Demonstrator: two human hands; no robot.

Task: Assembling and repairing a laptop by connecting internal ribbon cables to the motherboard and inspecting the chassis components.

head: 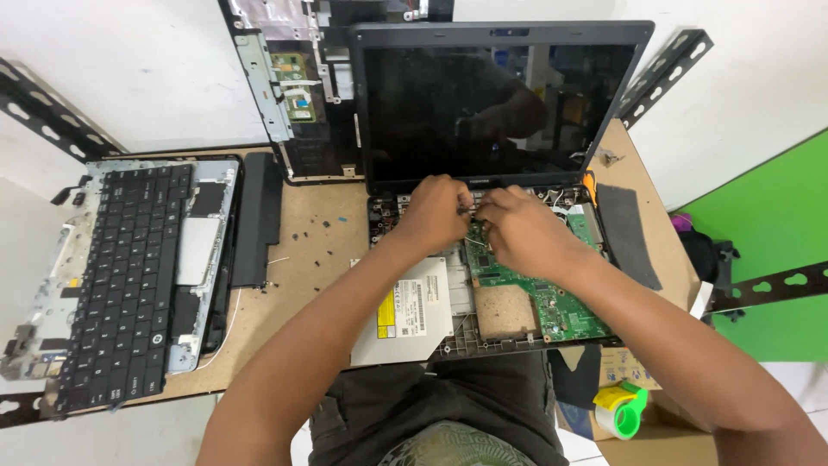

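Head view, the only one I've got.

Stripped laptop base (483, 332) sits at the near edge of the bench (315, 259), lid up, dark screen (487, 108) facing me. Top cover is off, so the green motherboard (561, 306) is bare. Silver optical drive (410, 315) lies at the base's left, half out of its bay.

Handling, my judgement: the board is thin, stiff and fragile. It shouldn't be flexed, and I'd keep fingers off the components and hold it by the edges. Small connectors and ribbon cables near the hinge look easy to tear, so a light pinch only. The base itself is rigid plastic and light; gripping the side rails looks safest. The drive's metal shell is probably slick.

My left hand (435, 211) is curled, fingertips bunched at the back edge of the base just below the screen hinge. It's pinching something small; too small to tell what. My right hand (522, 229) is also curled, fingers drawn together over the top of the board and touching it. The two hands are almost touching each other. Neither is spread flat.

Around: loose keyboard (129, 285) on a silver palmrest frame at the left, black battery bar (257, 220) beside it, another opened chassis (297, 86) leaning behind, screws scattered on the bench, dark pad (628, 233) on the right, green tape roll (623, 410) lower right.
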